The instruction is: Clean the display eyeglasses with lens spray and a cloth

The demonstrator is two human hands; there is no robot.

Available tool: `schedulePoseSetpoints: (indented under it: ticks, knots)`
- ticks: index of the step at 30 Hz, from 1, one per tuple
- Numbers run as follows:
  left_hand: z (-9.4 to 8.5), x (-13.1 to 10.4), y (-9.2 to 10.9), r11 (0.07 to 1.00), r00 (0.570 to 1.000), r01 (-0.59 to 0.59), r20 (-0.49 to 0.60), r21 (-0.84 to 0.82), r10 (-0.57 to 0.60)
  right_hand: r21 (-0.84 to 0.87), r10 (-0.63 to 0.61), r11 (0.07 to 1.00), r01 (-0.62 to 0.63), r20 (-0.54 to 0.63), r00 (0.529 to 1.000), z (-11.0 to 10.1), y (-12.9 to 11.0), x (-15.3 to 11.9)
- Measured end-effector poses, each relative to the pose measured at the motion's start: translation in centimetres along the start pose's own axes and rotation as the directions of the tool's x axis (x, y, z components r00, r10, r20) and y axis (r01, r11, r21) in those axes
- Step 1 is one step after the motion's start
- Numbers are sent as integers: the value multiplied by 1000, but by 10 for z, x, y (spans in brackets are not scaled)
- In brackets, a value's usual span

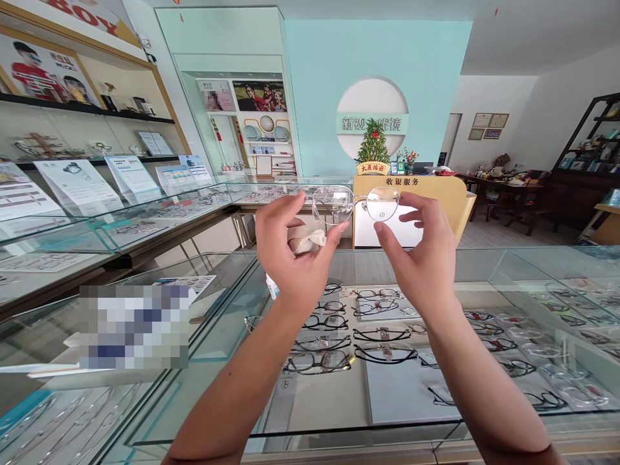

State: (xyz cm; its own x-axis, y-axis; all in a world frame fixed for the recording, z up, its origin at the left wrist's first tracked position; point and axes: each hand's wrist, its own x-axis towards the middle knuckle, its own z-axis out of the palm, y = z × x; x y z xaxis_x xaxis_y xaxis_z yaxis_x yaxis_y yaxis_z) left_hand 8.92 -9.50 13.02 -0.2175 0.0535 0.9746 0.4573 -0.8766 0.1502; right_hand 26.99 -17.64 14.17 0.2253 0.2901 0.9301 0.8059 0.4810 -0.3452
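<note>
A pair of thin-rimmed round glasses (382, 204) is held up above the glass display case (465, 265), with a small printed mark on the right lens. My left hand (295, 248) grips the left lens rim between thumb and fingers, and a crumpled beige cloth (308, 240) is tucked in the same palm. At the other end, my right hand (423, 248) pinches the right lens rim, its thumb at the lower edge and its fingers by the upper outer side.
Rows of spectacle frames (385, 334) lie inside the case below my hands. Another glass counter (174, 216) with standing leaflets (80, 184) runs along the left. Beyond stands a yellow and white cashier desk (436, 194) with a small plant (372, 145).
</note>
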Motion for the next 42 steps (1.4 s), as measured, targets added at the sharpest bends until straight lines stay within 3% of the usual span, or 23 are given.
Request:
schedulePoseSetpoints:
  ticks: [11,19,32,42]
  knots:
    - [4,0,-1,1000,1000,-1,-12,-28,0,-26,-89,996,87,-75,993,0,1,-1]
    - [3,0,-1,997,995,76,63,-23,-74,-38,-119,993,116,-81,990,-3,-2,-1]
    - [4,2,1,996,995,84,44,23,-84,-26,-126,992,124,-87,988,-2,-2,0]
    - [3,2,2,995,994,87,70,-37,-85,-3,-92,996,92,-53,994,-2,-2,-2]
